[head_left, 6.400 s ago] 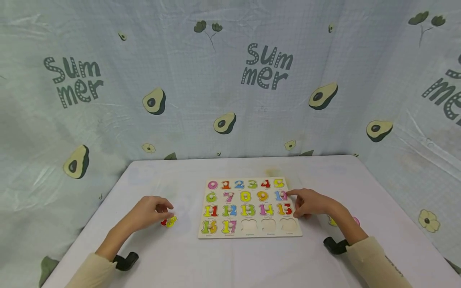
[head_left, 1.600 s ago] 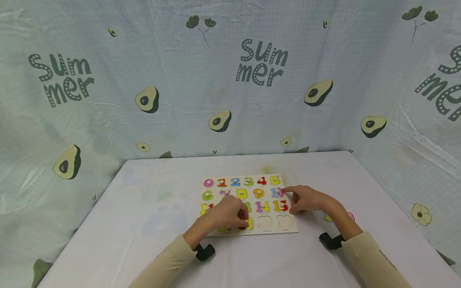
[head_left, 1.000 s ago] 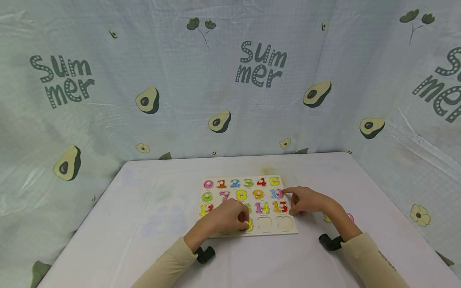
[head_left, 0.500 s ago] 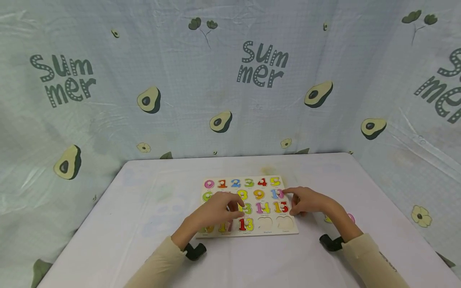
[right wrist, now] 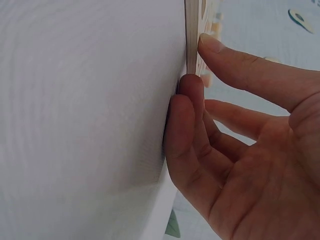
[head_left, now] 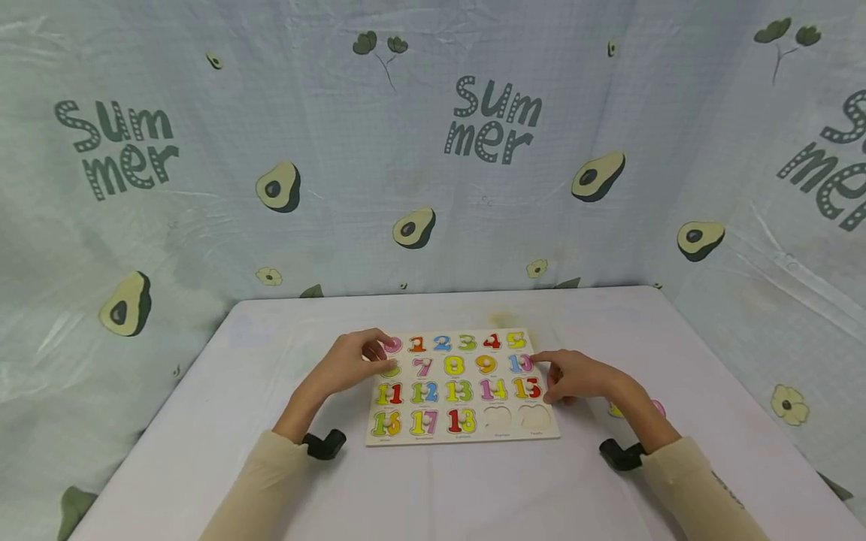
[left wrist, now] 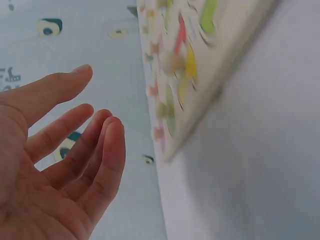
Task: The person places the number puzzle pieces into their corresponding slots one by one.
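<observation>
A wooden number puzzle board (head_left: 476, 408) lies on the table with knobbed number pieces in its slots. The red-and-yellow 18 piece (head_left: 462, 421) sits in the bottom row, left of two bare recesses. My left hand (head_left: 346, 362) hovers at the board's upper left corner, fingers loosely bent and apart, with nothing in them. In the left wrist view a gap separates those fingers from the board. My right hand (head_left: 580, 376) holds the board's right edge, its thumb (right wrist: 212, 44) at one face and other fingers at the edge and underside.
Beside the right forearm lie a yellow piece (head_left: 615, 410) and a pink piece (head_left: 659, 407), both partly hidden by the arm. The white-covered table (head_left: 433, 496) ends at a printed cloth backdrop (head_left: 338, 150).
My left hand carried the 18 piece from the table's left side to the bottom row, released it, then moved up and left to the board's corner. The right hand has stayed at the right edge.
</observation>
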Motion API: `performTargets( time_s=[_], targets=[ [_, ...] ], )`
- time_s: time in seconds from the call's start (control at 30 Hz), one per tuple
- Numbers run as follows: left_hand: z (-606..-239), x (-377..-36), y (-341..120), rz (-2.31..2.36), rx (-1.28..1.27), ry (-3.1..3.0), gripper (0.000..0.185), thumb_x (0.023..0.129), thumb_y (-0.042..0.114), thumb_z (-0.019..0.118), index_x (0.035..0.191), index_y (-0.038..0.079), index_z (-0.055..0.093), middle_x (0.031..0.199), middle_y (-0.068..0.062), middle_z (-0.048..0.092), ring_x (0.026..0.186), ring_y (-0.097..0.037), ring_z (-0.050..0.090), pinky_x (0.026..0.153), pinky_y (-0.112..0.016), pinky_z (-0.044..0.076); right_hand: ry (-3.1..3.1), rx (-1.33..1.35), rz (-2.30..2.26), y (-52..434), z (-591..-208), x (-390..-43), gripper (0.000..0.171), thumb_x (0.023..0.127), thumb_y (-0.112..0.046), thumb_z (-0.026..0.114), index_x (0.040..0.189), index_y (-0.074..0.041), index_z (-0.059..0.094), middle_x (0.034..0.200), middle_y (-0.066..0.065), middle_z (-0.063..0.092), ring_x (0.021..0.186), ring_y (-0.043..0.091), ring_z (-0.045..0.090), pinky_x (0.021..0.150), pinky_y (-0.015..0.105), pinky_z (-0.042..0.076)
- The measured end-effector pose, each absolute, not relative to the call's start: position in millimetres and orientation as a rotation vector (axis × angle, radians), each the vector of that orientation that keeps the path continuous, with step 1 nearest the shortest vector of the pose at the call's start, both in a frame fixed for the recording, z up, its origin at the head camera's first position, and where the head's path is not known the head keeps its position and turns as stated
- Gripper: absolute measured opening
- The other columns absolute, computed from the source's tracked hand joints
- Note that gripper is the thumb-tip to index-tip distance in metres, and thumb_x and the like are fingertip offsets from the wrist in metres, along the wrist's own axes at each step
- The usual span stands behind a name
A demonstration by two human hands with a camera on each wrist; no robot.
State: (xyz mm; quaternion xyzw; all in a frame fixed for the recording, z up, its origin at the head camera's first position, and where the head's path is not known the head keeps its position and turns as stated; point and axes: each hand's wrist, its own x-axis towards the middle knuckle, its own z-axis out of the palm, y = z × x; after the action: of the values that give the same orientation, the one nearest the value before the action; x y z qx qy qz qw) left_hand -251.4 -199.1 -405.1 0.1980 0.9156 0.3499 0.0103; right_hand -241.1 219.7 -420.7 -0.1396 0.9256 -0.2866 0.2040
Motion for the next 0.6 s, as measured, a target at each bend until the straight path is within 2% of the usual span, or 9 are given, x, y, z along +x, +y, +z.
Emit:
performTargets(
  time_s=[0.27, 0.43, 0.6],
  targets=[
    [-416.6, -261.2, -214.8, 1.047, 0.463, 2.836, 0.047, 0.086, 0.022, 0.084, 0.126, 0.005, 0.067, 0.098, -0.009, 0.069, 0.082, -0.018, 0.063, 0.07, -0.03, 0.051, 2.631, -0.468, -0.777, 228.1, -412.1, -241.3, 0.071, 0.087, -0.017, 0.081, 0.149, -0.002, 0.049, 0.09, 0.005, 0.061, 0.074, 0.016, 0.059, 0.068, 0.031, 0.053],
    [-422.1, -263.3, -217.3, 1.05, 0.383, 2.758, 0.053, 0.085, 0.021, 0.085, 0.131, 0.005, 0.064, 0.098, -0.011, 0.067, 0.071, -0.016, 0.065, 0.067, -0.029, 0.054, 2.656, -0.49, -0.828, 240.6, -399.5, -241.0, 0.055, 0.09, -0.017, 0.078, 0.138, -0.002, 0.057, 0.093, 0.005, 0.061, 0.076, 0.016, 0.061, 0.07, 0.03, 0.056],
    [-426.5, -266.5, -218.0, 1.03, 0.343, 2.713, 0.06, 0.084, 0.022, 0.086, 0.136, 0.006, 0.062, 0.098, -0.011, 0.064, 0.071, -0.017, 0.064, 0.068, -0.029, 0.055, 2.689, -0.481, -0.862, 259.1, -391.2, -235.3, 0.039, 0.091, -0.017, 0.077, 0.124, -0.002, 0.063, 0.091, 0.005, 0.062, 0.076, 0.018, 0.061, 0.068, 0.031, 0.057]
  ],
)
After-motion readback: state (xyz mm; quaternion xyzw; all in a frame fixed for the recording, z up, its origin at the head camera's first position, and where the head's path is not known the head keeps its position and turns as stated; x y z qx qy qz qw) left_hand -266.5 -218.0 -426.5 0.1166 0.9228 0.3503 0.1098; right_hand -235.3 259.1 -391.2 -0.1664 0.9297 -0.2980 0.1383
